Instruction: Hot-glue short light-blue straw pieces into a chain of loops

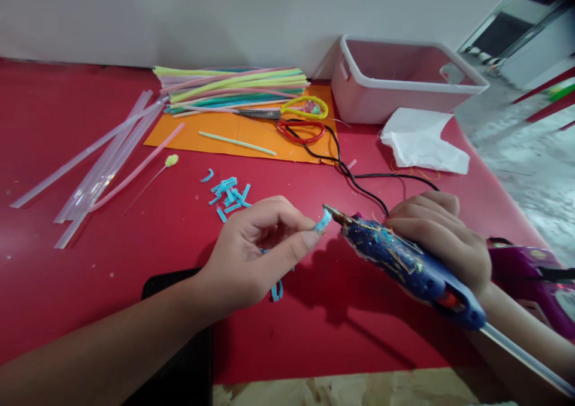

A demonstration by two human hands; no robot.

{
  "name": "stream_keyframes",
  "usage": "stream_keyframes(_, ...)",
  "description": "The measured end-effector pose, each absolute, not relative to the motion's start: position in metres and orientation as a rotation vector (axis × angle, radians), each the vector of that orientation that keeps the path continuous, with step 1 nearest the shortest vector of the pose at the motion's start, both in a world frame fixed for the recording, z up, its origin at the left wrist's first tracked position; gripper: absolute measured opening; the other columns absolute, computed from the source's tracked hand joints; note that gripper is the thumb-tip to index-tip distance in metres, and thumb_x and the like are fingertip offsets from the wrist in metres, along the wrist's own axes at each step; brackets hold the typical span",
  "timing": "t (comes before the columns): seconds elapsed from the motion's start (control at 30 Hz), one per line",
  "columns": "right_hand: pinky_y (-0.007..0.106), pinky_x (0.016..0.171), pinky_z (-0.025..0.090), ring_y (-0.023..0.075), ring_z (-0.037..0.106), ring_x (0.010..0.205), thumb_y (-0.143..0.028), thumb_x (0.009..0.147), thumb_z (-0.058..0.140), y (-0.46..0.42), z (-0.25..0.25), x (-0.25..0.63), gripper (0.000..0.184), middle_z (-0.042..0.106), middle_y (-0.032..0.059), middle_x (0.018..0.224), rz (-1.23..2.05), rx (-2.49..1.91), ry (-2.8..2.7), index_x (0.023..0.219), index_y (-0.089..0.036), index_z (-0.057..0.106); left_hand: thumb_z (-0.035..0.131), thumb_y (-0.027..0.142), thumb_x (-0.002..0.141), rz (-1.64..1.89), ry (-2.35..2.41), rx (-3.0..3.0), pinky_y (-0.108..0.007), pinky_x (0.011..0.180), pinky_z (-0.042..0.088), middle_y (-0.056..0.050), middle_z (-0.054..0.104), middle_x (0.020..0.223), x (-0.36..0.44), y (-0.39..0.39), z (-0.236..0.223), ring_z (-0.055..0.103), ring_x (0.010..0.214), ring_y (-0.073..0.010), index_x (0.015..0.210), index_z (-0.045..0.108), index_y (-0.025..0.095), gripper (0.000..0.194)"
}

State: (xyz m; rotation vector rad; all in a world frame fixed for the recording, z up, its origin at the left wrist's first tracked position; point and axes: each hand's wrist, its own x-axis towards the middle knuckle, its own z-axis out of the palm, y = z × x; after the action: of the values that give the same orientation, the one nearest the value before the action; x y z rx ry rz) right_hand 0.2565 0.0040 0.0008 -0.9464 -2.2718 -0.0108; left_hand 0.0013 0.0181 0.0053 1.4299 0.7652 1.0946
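Note:
Between thumb and forefinger, my left hand (265,244) pinches a short blue pipe cleaner piece (323,220). My right hand (442,232) is wrapped round a dark blue hot glue gun (395,256), whose metal nozzle meets or nearly meets the tip of that piece. A clear glue stick (525,358) sticks out of the gun's back end. Several cut blue pipe cleaner pieces (230,194) lie in a heap beyond my left hand. Another bent blue piece (277,291) lies below it, partly hidden by the hand.
Pipe cleaners (238,88) and scissors (303,118) rest on orange card (179,136). Clear glue sticks (108,160) and a yellow-tipped wire (171,160) lie left. A white bin (404,97), white cloth (424,139) and black cord (359,181) are right. A black object (179,358) sits under my left arm.

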Motion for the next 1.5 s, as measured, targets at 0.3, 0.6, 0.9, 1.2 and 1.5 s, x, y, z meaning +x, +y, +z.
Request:
stream_keyframes(0.3, 0.037, 0.076, 0.033, 0.0192, 0.057, 0.07, -0.03, 0.088, 0.051, 0.008, -0.014, 0.259, 0.015, 0.067, 0.0023, 0.079, -0.139, -1.395, -2.373, 0.1, -0.022, 0.058, 0.068, 0.011, 0.085, 1.163, 0.827, 1.692, -0.025, 0.057, 0.045, 0.001, 0.061, 0.071, 0.0, 0.014, 0.002, 0.055, 0.061, -0.0109, 0.08, 0.067, 0.02, 0.01)
stream_keyframes(0.6, 0.044, 0.081, 0.037, 0.0288, 0.057, 0.09, -0.008, 0.066, 0.053, 0.006, -0.016, 0.255, 0.043, 0.067, 0.0107, 0.099, -0.233, -1.61, -2.439, 0.107, -0.019, 0.059, 0.064, 0.006, 0.084, 1.238, 0.704, 2.229, -0.032, 0.065, 0.045, -0.001, 0.072, 0.073, 0.002, 0.013, -0.005, 0.06, 0.063, -0.014, 0.085, 0.064, 0.021, 0.015)
stream_keyframes(0.9, 0.04, 0.078, 0.054, 0.0211, 0.068, 0.084, -0.013, 0.084, 0.064, -0.01, 0.01, 0.234, 0.023, 0.073, 0.006, 0.089, 0.225, -0.908, -2.204, 0.106, -0.019, 0.066, 0.064, 0.006, 0.085, 1.221, 0.652, 2.448, -0.031, 0.066, 0.047, -0.004, 0.071, 0.075, 0.002, 0.011, -0.008, 0.061, 0.065, -0.0145, 0.091, 0.066, 0.016, 0.012)
stream_keyframes(1.2, 0.036, 0.078, 0.061, 0.0186, 0.071, 0.087, -0.012, 0.084, 0.07, -0.012, 0.01, 0.224, 0.027, 0.075, 0.0066, 0.09, 0.335, -0.845, -2.158, 0.11, -0.018, 0.069, 0.065, 0.007, 0.086, 1.161, 0.558, 2.567, -0.033, 0.066, 0.049, -0.005, 0.073, 0.077, 0.001, 0.007, -0.006, 0.065, 0.068, -0.0163, 0.09, 0.066, 0.015, 0.009)
stream_keyframes(1.5, 0.035, 0.079, 0.061, 0.0168, 0.072, 0.087, -0.014, 0.088, 0.068, -0.012, 0.008, 0.224, 0.019, 0.077, 0.0073, 0.091, 0.37, -0.828, -2.175, 0.107, -0.017, 0.07, 0.066, 0.007, 0.085, 1.175, 0.558, 2.524, -0.032, 0.067, 0.048, -0.005, 0.073, 0.078, 0.003, 0.006, -0.009, 0.063, 0.068, -0.0161, 0.092, 0.064, 0.015, 0.01)
